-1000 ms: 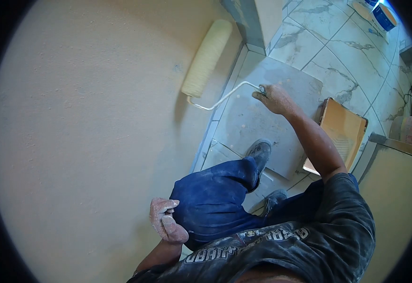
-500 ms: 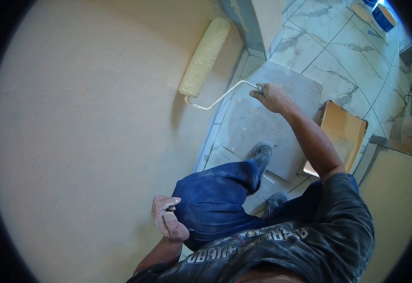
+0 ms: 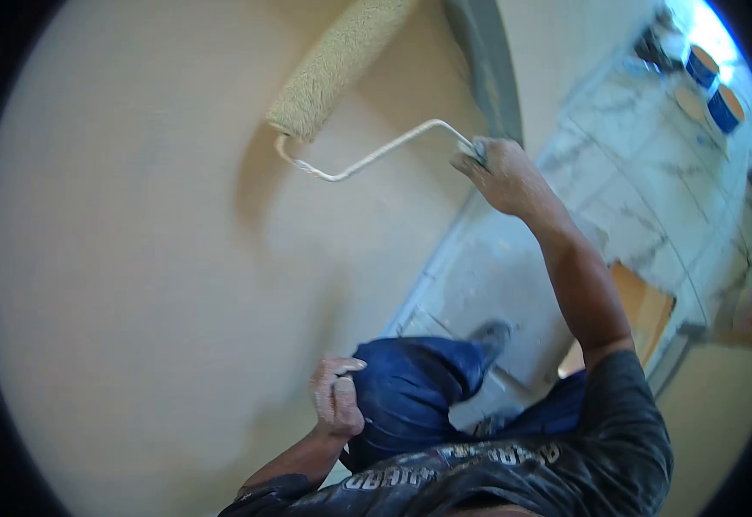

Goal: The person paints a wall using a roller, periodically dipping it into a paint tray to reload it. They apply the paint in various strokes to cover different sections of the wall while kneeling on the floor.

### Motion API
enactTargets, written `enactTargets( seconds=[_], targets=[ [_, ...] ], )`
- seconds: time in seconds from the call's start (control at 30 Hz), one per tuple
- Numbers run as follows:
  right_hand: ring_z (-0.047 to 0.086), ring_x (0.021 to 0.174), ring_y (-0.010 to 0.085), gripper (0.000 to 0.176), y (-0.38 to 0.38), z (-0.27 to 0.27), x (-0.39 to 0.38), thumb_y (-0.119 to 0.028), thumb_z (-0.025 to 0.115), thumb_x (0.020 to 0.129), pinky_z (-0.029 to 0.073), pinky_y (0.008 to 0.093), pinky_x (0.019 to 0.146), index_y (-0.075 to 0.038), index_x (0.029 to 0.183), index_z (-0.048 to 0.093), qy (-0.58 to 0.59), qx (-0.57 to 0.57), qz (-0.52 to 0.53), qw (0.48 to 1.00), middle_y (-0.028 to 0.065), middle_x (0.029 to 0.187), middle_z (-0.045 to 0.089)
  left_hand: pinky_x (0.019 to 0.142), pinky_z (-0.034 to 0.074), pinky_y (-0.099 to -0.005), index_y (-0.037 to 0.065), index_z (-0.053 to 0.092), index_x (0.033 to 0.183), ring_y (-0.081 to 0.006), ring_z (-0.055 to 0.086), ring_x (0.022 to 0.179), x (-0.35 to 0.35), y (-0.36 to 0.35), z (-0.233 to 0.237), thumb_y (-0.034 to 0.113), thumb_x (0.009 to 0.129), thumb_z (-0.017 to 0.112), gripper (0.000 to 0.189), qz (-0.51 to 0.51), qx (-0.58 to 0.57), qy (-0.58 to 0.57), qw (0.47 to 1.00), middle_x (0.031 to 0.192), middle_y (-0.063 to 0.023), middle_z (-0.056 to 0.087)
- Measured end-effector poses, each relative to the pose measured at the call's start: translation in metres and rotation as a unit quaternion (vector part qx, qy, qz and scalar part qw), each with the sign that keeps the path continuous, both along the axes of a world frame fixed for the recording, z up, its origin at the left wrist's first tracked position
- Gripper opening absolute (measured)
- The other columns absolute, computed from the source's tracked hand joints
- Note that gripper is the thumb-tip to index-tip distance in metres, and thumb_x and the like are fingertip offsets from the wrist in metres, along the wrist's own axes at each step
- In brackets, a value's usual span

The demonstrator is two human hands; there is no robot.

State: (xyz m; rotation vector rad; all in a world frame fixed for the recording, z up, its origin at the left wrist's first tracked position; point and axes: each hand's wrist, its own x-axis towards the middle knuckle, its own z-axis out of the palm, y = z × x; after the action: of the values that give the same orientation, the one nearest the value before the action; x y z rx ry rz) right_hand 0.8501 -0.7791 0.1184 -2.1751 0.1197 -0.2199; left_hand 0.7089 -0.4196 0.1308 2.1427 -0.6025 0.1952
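Observation:
My right hand [image 3: 501,177] is wrapped round the handle of a paint roller at the upper middle. From it a bent white wire frame runs left to the fluffy cream roller sleeve [image 3: 333,73], which lies at or close to the beige wall [image 3: 134,258]; whether it touches is unclear. The sleeve's far end passes out of the top of the view. My left hand [image 3: 338,398], dusted with pale powder, rests by my knee with its fingers curled. What it holds, if anything, is hidden.
A paint tray [image 3: 643,314] lies on the floor right of my legs, partly behind my arm. A grey sheet [image 3: 501,276] covers marbled tiles [image 3: 634,189]. Two blue tubs [image 3: 726,109] stand at the upper right. A grey-edged wall corner [image 3: 492,77] rises beyond the roller.
The roller has moved up the wall and looks larger and nearer. My right hand is higher relative to the floor things. The view has shifted, and my left hand appears slightly further right.

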Motion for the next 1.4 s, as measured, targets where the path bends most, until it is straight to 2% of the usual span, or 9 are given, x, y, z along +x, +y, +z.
enactTargets(
  seconds=[0.47,0.53,0.73,0.87,0.93,1.13,1.2,1.3,1.4],
  targets=[
    [0.053,0.073,0.0445,0.040,0.019,0.187,0.016,-0.037,0.060,0.095,0.045,0.0482,0.070,0.002,0.088,0.063,-0.156,-0.022,0.009,0.987,0.0254,0.078,0.062,0.075,0.051,-0.0389,0.001,0.065,0.093,-0.0310,0.064,0.078,0.002,0.001,-0.011,0.017,0.095,0.048,0.023,0.006,-0.017,-0.046,0.999,0.087,-0.0158,0.065],
    [0.049,0.064,0.0262,0.040,0.019,0.216,0.016,-0.036,0.060,0.097,0.045,0.0439,0.068,0.003,0.092,0.063,-0.194,0.008,0.020,0.981,0.0189,0.068,0.056,0.075,0.051,-0.0388,0.001,0.065,0.093,-0.0311,0.063,0.078,0.001,-0.002,-0.006,0.016,0.094,0.048,0.023,0.004,-0.020,-0.047,0.999,0.087,-0.0158,0.065],
    [0.054,0.049,0.0201,0.040,0.030,0.299,0.033,-0.042,0.057,0.098,0.046,0.0386,0.044,-0.003,0.093,0.067,-0.215,-0.040,0.033,0.975,0.0097,0.063,0.053,0.074,0.050,-0.0384,0.001,0.064,0.094,-0.0309,0.063,0.078,0.004,-0.007,-0.005,0.017,0.095,0.047,0.024,-0.007,-0.035,-0.047,0.998,0.087,-0.0162,0.064],
    [0.057,0.061,0.0226,0.045,0.048,0.339,-0.022,-0.044,0.051,0.100,0.049,0.0410,0.059,-0.003,0.096,0.068,-0.146,-0.071,-0.006,0.987,0.0111,0.068,0.058,0.074,0.050,-0.0388,0.000,0.063,0.094,-0.0316,0.062,0.078,0.009,-0.008,-0.011,0.020,0.097,0.047,0.025,-0.009,-0.034,-0.045,0.998,0.087,-0.0170,0.063],
    [0.059,0.068,0.0255,0.054,0.046,0.322,-0.014,-0.052,0.048,0.098,0.049,0.0429,0.067,-0.001,0.097,0.067,-0.101,-0.028,-0.021,0.994,0.0125,0.073,0.064,0.074,0.049,-0.0392,0.000,0.062,0.094,-0.0319,0.062,0.079,0.008,-0.010,-0.009,0.020,0.097,0.047,0.025,-0.019,-0.045,-0.043,0.998,0.088,-0.0173,0.063],
    [0.054,0.059,0.0206,0.055,0.021,0.201,0.031,-0.048,0.047,0.100,0.046,0.0398,0.053,0.004,0.089,0.060,-0.198,-0.042,0.040,0.979,0.0106,0.068,0.055,0.074,0.049,-0.0401,0.000,0.062,0.094,-0.0321,0.063,0.079,0.010,-0.010,-0.002,0.020,0.097,0.046,0.026,-0.030,-0.047,-0.044,0.997,0.087,-0.0176,0.063],
    [0.061,0.070,0.0400,0.033,0.028,0.148,0.030,-0.032,0.050,0.102,0.047,0.0478,0.064,-0.003,0.094,0.064,-0.279,-0.119,0.012,0.953,0.0227,0.076,0.062,0.072,0.048,-0.0390,-0.001,0.063,0.092,-0.0300,0.061,0.077,0.008,-0.004,-0.004,0.020,0.096,0.046,0.027,-0.024,-0.033,-0.038,0.998,0.086,-0.0170,0.063],
    [0.057,0.077,0.0454,0.035,0.030,0.097,0.013,-0.034,0.052,0.100,0.046,0.0493,0.069,-0.002,0.093,0.063,-0.154,-0.093,0.020,0.983,0.0252,0.079,0.062,0.069,0.047,-0.0372,-0.002,0.064,0.090,-0.0271,0.058,0.073,0.003,0.003,-0.006,0.021,0.096,0.048,0.028,-0.006,-0.043,-0.005,0.999,0.084,-0.0164,0.062],
    [0.049,0.064,0.0270,0.039,0.029,0.022,0.014,-0.038,0.058,0.099,0.044,0.0436,0.065,-0.001,0.090,0.064,-0.090,-0.026,0.016,0.995,0.0166,0.070,0.057,0.067,0.046,-0.0372,-0.002,0.063,0.090,-0.0266,0.057,0.072,0.003,0.014,-0.013,0.019,0.094,0.046,0.027,0.000,-0.027,0.000,1.000,0.084,-0.0160,0.062]
  ],
)
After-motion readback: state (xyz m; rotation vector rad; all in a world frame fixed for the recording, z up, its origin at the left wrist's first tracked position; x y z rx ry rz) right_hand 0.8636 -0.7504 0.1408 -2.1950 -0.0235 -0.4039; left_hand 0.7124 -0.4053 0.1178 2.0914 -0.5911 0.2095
